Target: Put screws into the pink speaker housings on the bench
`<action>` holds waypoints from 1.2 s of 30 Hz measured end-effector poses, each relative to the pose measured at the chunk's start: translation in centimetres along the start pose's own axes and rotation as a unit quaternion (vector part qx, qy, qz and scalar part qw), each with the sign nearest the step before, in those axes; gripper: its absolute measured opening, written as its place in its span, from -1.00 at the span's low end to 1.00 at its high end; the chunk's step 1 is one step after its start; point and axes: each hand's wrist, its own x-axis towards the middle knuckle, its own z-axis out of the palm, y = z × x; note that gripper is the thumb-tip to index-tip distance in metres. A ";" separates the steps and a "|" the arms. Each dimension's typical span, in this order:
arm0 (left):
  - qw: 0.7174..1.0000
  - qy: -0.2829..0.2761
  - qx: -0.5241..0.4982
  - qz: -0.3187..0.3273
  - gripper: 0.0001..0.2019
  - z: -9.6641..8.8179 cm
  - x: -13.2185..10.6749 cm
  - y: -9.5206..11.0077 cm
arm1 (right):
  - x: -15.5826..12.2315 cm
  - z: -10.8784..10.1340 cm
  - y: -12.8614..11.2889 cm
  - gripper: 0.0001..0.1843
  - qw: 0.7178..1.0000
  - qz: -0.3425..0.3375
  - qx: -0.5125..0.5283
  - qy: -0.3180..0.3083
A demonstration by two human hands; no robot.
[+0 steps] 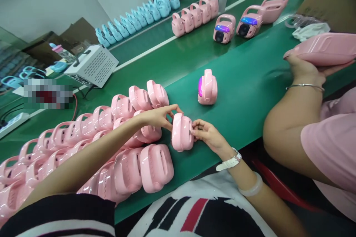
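Striped shirt (194,211) fills the bottom edge, nearest us. Above it the green conveyor belt (244,92) runs lower left to upper right. It's the work surface, matte, with a white line along its far side.

Big heap of pink casings (83,144) is banked lower left, all touching. In the centre, the one in play: a single pink casing (182,132) standing on the belt just right of the heap. Left hand (160,115) pinches its top edge w/ fingertips. Right hand (207,135), fingers curled, grips its right side. Can't tell if sth small sits between those fingers.

Looks like a fit-or-check step on that side. The next move calls for a steady left-hand hold and fine fingertip work from the right.

Mid-frame, a lit unit (207,87) stands alone. At the right edge a co-worker's hand (303,70) holds another casing. Upper left there's a white vented box (93,64) and a row of blue casings (133,22) along the pale wall.
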 end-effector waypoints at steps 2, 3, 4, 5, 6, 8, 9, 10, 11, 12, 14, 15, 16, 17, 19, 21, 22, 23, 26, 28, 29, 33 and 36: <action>1.000 -0.006 -0.010 0.001 -0.49 0.0 0.1 0.0 | 0.0 -0.1 0.0 -0.54 1.000 0.003 0.009 -0.002; 1.000 -0.006 -0.018 -0.001 -0.50 0.0 0.1 -0.1 | 0.0 -0.1 0.0 -0.54 1.000 0.004 0.013 -0.002; 1.000 -0.003 -0.027 -0.004 -0.51 0.0 0.2 -0.1 | 0.0 -0.1 0.1 -0.55 1.000 0.005 0.015 -0.001; 0.999 0.001 -0.036 -0.010 -0.52 0.1 0.2 -0.1 | 0.1 0.0 0.1 -0.55 1.000 0.006 0.017 -0.001; 0.999 0.006 -0.043 -0.017 -0.54 0.1 0.3 -0.1 | 0.1 0.0 0.2 -0.55 1.000 0.007 0.018 -0.001; 0.998 0.012 -0.051 -0.029 -0.55 0.2 0.4 0.0 | 0.1 0.0 0.2 -0.56 1.000 0.009 0.017 -0.001; 0.998 0.014 -0.054 -0.034 -0.56 0.3 0.4 0.0 | 0.1 0.0 0.2 -0.55 1.000 0.010 0.016 0.000; 0.998 0.017 -0.056 -0.038 -0.56 0.3 0.5 0.1 | 0.1 0.0 0.1 -0.56 1.000 0.012 0.013 0.001; 0.997 0.019 -0.058 -0.041 -0.56 0.4 0.5 0.0 | 0.2 0.0 0.0 -0.56 1.000 0.013 0.009 0.003; 0.997 0.024 -0.059 -0.041 -0.56 0.5 0.5 0.0 | 0.2 -0.1 -0.2 -0.56 1.000 0.013 0.003 0.006; 0.997 0.036 -0.058 -0.036 -0.56 0.7 0.5 -0.2 | 0.2 -0.1 -0.6 -0.56 1.000 0.014 -0.014 0.007; 0.997 0.042 -0.057 -0.031 -0.55 0.8 0.5 -0.2 | 0.3 -0.1 -0.9 -0.56 1.000 0.015 -0.023 0.006; 0.997 0.048 -0.057 -0.027 -0.55 0.9 0.5 -0.3 | 0.3 -0.1 -1.1 -0.55 0.999 0.018 -0.033 0.002; 0.997 0.052 -0.056 -0.025 -0.55 0.9 0.5 -0.3 | 0.3 -0.1 -1.3 -0.55 0.999 0.022 -0.043 -0.004; 0.997 0.053 -0.045 -0.033 -0.52 0.9 0.5 -0.2 | 0.4 -0.1 -1.5 -0.53 0.997 0.033 -0.063 -0.013; 0.998 0.036 -0.028 -0.036 -0.44 0.7 0.7 0.1 | 0.4 0.0 -1.7 -0.50 0.996 0.042 -0.083 -0.016; 0.999 0.021 -0.018 -0.029 -0.39 0.5 0.8 0.3 | 0.4 0.1 -1.7 -0.49 0.995 0.044 -0.093 -0.017; 1.000 0.004 -0.011 -0.014 -0.35 0.4 0.9 0.4 | 0.4 0.2 -1.8 -0.49 0.993 0.044 -0.104 -0.018; 0.998 -0.040 -0.010 0.041 -0.39 0.1 1.2 0.5 | 0.6 0.3 -2.2 -0.50 0.989 0.033 -0.139 -0.023; 0.997 -0.049 -0.022 0.061 -0.47 0.0 1.1 0.3 | 0.5 -0.1 -2.7 -0.53 0.985 0.016 -0.168 -0.024; 0.996 -0.041 -0.036 0.063 -0.51 0.0 1.0 0.2 | 0.3 -0.5 -3.0 -0.54 0.983 0.002 -0.183 -0.016; 0.992 0.014 -0.127 0.023 -0.58 0.4 0.6 -0.2 | -1.3 -3.6 -3.6 -0.61 0.958 -0.088 -0.256 0.089; 0.987 0.024 -0.156 -0.011 -0.58 0.7 0.6 0.1 | -2.8 -5.8 -3.1 -0.69 0.922 -0.139 -0.329 0.149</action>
